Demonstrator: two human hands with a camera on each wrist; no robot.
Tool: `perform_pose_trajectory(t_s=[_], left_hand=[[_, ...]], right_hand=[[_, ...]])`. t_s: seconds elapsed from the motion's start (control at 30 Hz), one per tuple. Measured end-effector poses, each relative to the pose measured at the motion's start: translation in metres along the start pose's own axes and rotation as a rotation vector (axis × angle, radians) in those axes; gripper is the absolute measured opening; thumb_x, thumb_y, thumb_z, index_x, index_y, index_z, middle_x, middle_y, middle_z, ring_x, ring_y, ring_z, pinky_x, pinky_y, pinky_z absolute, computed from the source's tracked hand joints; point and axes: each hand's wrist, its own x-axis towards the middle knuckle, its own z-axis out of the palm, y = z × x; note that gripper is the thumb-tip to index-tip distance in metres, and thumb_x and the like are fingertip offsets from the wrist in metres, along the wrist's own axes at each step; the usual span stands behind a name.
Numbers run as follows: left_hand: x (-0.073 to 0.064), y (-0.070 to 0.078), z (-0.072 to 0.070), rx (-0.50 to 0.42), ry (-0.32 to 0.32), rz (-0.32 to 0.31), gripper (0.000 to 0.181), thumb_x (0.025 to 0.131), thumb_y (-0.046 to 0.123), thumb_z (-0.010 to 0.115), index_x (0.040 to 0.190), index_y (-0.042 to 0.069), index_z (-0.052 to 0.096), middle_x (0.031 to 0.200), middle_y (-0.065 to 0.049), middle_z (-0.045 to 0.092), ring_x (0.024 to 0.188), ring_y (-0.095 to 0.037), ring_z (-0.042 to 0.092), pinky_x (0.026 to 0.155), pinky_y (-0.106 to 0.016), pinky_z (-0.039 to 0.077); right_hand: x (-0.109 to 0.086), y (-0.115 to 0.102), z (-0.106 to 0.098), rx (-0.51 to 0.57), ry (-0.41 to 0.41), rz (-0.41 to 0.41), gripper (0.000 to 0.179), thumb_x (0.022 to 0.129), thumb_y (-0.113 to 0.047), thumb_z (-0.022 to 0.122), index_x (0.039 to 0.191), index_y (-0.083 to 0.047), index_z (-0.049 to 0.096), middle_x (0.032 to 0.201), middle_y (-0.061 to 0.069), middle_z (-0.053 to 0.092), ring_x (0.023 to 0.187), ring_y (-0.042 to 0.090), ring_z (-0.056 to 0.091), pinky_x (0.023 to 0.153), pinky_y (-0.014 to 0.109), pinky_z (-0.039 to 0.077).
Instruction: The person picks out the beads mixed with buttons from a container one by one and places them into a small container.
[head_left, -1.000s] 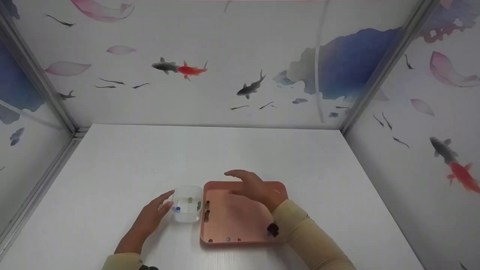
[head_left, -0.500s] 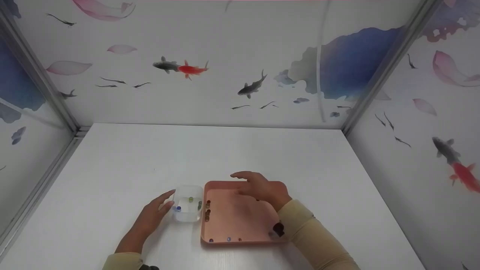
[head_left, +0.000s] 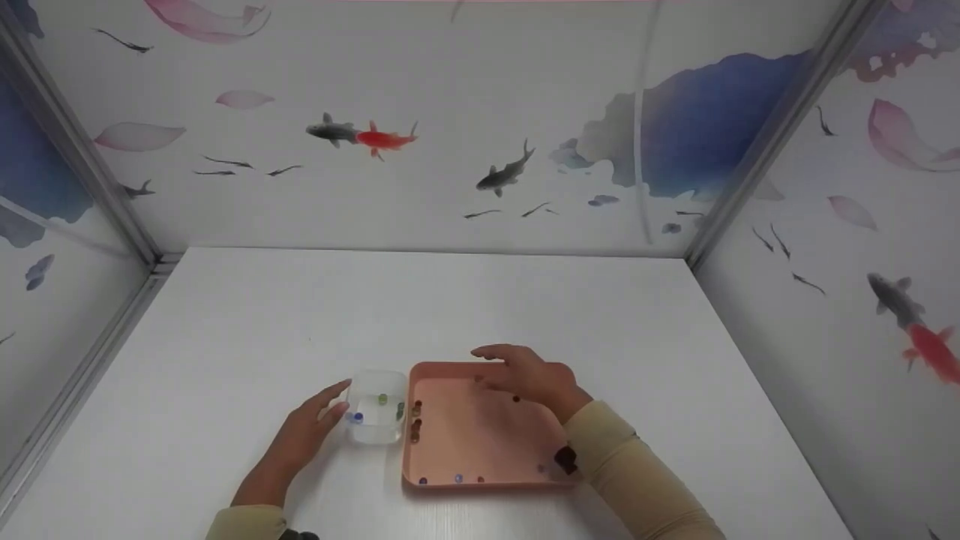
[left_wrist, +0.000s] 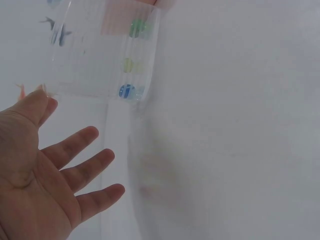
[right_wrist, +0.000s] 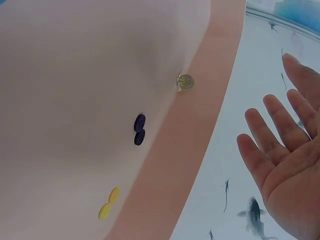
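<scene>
My left hand (head_left: 304, 431) is at the left side of a clear plastic container (head_left: 375, 439). Its fingers are loosely extended and the fingertips are at the wall; contact is hard to tell. Inside the container are a blue marble (left_wrist: 127, 91), a yellow-green marble (left_wrist: 128, 65) and a green marble (left_wrist: 138, 28). Palm down, my right hand (head_left: 529, 375) hovers over the far part of a pink-orange tray (head_left: 465, 442), holding nothing, its fingers extended. Along the tray's edge lie a clear marble (right_wrist: 185, 82), small dark purple discs (right_wrist: 140, 123) and yellow discs (right_wrist: 114, 195).
Container and tray stand side by side on a white table (head_left: 300, 315). Several small brownish pieces (head_left: 416, 429) line the tray's left side, and a pale blue one (head_left: 459, 478) sits by the front rim. Walls painted with fish (head_left: 386, 140) enclose the table on three sides.
My right hand has drifted a little to the right over the tray, uncovering a small dark piece beneath the wrist. My left hand and the container look unchanged.
</scene>
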Motion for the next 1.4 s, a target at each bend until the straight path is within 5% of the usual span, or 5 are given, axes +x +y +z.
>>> perform_pose_trajectory(t_s=[0.2, 0.47, 0.57, 0.8, 1.4], left_hand=[[0.0, 0.001, 0.0, 0.008, 0.003, 0.002, 0.054, 0.101, 0.041, 0.046, 0.148, 0.016, 0.04, 0.152, -0.019, 0.035, 0.136, -0.047, 0.034, 0.109, -0.064, 0.025], [0.0, 0.0, 0.0, 0.006, 0.004, 0.004, 0.053, 0.102, 0.039, 0.047, 0.148, 0.015, 0.04, 0.152, -0.019, 0.035, 0.136, -0.046, 0.034, 0.11, -0.063, 0.025], [0.0, 0.0, 0.0, 0.006, 0.003, 0.009, 0.053, 0.102, 0.039, 0.047, 0.148, 0.014, 0.04, 0.152, -0.02, 0.035, 0.136, -0.047, 0.034, 0.11, -0.063, 0.025], [0.0, -0.001, 0.0, 0.001, 0.0, 0.014, 0.053, 0.102, 0.039, 0.046, 0.148, 0.013, 0.04, 0.151, -0.021, 0.036, 0.135, -0.048, 0.035, 0.109, -0.064, 0.026], [0.0, -0.001, 0.0, -0.016, 0.009, 0.016, 0.052, 0.102, 0.037, 0.047, 0.147, 0.013, 0.041, 0.151, -0.019, 0.036, 0.135, -0.047, 0.036, 0.108, -0.064, 0.028]], right_hand=[[0.0, 0.005, 0.001, -0.009, 0.009, 0.02, 0.049, 0.092, -0.026, 0.069, 0.138, -0.021, 0.055, 0.141, 0.005, 0.051, 0.13, 0.03, 0.047, 0.097, 0.048, 0.048], [0.0, 0.009, 0.0, -0.045, 0.006, 0.063, 0.048, 0.092, -0.031, 0.067, 0.138, -0.022, 0.055, 0.139, 0.006, 0.053, 0.102, 0.02, 0.063, 0.092, 0.047, 0.048], [0.0, 0.01, 0.0, -0.06, 0.011, 0.061, 0.049, 0.092, -0.032, 0.068, 0.137, -0.021, 0.055, 0.137, 0.005, 0.054, 0.109, 0.021, 0.06, 0.097, 0.05, 0.045], [0.001, 0.015, 0.001, 0.044, 0.013, 0.13, 0.061, 0.083, -0.061, 0.066, 0.134, -0.028, 0.058, 0.135, -0.003, 0.057, 0.11, 0.013, 0.059, 0.105, 0.053, 0.033], [0.002, 0.019, 0.004, 0.057, -0.022, 0.101, 0.061, 0.084, -0.067, 0.059, 0.128, -0.025, 0.063, 0.114, -0.008, 0.069, 0.098, 0.008, 0.062, 0.102, 0.051, 0.037]])
